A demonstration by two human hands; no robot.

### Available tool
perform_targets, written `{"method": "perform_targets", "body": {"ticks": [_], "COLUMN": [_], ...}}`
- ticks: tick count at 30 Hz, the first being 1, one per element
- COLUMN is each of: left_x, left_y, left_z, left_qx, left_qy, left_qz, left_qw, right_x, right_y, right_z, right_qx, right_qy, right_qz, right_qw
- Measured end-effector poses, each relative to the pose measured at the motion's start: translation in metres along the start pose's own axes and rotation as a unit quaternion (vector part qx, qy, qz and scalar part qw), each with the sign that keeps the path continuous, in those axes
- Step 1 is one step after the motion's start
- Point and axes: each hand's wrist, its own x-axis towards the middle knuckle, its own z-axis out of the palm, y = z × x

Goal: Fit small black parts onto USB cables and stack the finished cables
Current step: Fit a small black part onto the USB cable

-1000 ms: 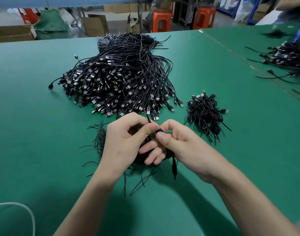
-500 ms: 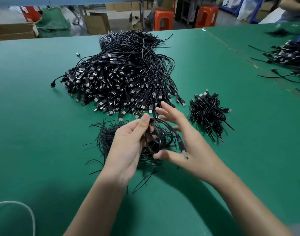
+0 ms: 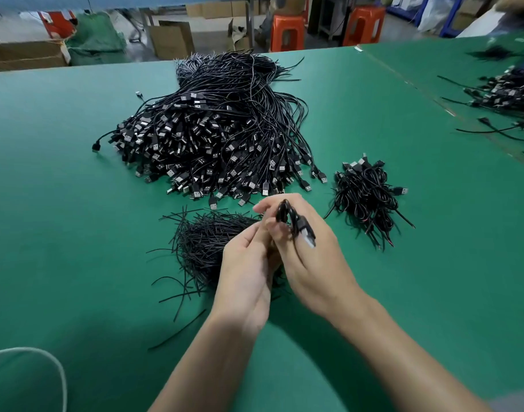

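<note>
**Desk:** What is at the left of the frame?

**Photographer:** A white cord (image 3: 51, 364) loops over the near corner of the green table (image 3: 61, 233). On the floor beyond the far edge stand a cardboard box (image 3: 25, 56) and a bulging green sack (image 3: 94, 37). What either holds cannot be seen. Next comes an open carton (image 3: 171, 40) with its flaps up and its inside out of sight.

**Desk:** And on the table?

**Photographer:** A large heap of USB cables (image 3: 213, 135) fills mid-table, plugs fanned toward the worker. Just in front of it lies a loose pile of thin black strips (image 3: 204, 248).

**Desk:** The hands?

**Photographer:** They meet at the right edge of the strips. The left hand (image 3: 248, 272) reaches its fingers up against the right. Whether it pinches anything cannot be told. The right hand (image 3: 314, 263) is curled round a coiled USB cable (image 3: 284, 212), held above the table, and the cable's silver-tipped plug lies across the back of that hand.

**Desk:** Further right?

**Photographer:** A small stack of coiled cables (image 3: 366, 197) lies near the right hand, apart from the large heap. Two orange stools (image 3: 287, 32) stand behind the table. At the far right, blurred, another heap of cables (image 3: 504, 96) lies on the neighbouring green surface.
</note>
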Motion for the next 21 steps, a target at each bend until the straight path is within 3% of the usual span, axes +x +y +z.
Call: {"method": "perform_targets", "body": {"ticks": [3,5,8,11,13,15,18,21], "left_x": [-0.005,-0.009,-0.011,-0.009,-0.005,-0.006,-0.006,-0.006], "left_y": [-0.002,0.0,0.01,0.028,0.035,0.037,0.033,0.027], "left_z": [0.0,-0.003,-0.017,-0.016,-0.009,-0.001,0.004,0.004], "left_qx": [0.027,0.112,0.289,0.329,0.358,0.374,0.326,0.268], "left_qy": [-0.017,-0.002,0.088,0.038,-0.017,-0.024,-0.012,-0.017], "left_qz": [-0.02,0.008,0.187,0.308,0.288,0.246,0.23,0.233], "left_qw": [0.999,0.994,0.935,0.892,0.888,0.894,0.917,0.935], "right_x": [0.004,0.009,0.013,0.012,0.01,0.008,0.004,0.002], "right_y": [-0.005,-0.004,-0.003,-0.005,-0.007,-0.01,-0.011,-0.015], "right_z": [-0.002,-0.011,-0.022,-0.02,-0.016,-0.013,-0.009,-0.009], "right_qx": [0.028,0.059,0.035,-0.006,-0.051,-0.114,-0.235,-0.27], "right_qy": [0.048,0.093,0.07,0.009,-0.007,-0.027,-0.045,-0.051], "right_qz": [0.027,0.052,0.078,0.087,0.074,0.071,0.056,0.046], "right_qw": [0.998,0.993,0.994,0.996,0.996,0.99,0.969,0.96]}}
